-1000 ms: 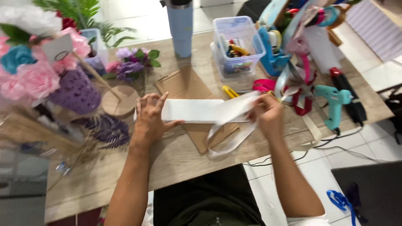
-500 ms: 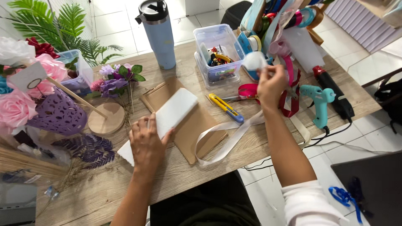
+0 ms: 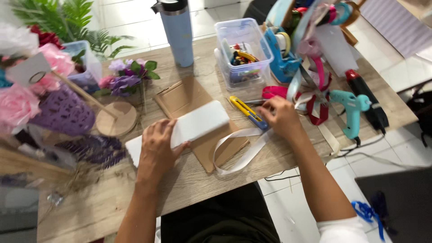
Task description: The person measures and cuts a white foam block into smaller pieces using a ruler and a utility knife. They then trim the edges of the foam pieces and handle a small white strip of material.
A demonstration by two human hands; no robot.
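My left hand (image 3: 157, 146) presses flat on the one white foam block (image 3: 189, 128), which lies across the cardboard sheet (image 3: 198, 121). My right hand (image 3: 281, 118), just right of the cardboard, closes on the yellow cutter (image 3: 247, 112). One white ribbon (image 3: 240, 153) loops loose, not yet wrapped. Beyond: one bin (image 3: 245, 49), one bottle (image 3: 177, 29).

Left hand (image 3: 157, 146) lay flat on white foam block (image 3: 189, 128), which sat on cardboard (image 3: 189, 96). Right hand (image 3: 281, 117) rested on yellow cutter (image 3: 245, 111), white ribbon (image 3: 238, 155) looped between hands. Teal glue gun (image 3: 353, 108) just right of right hand; clear bin (image 3: 243, 49) beyond it.
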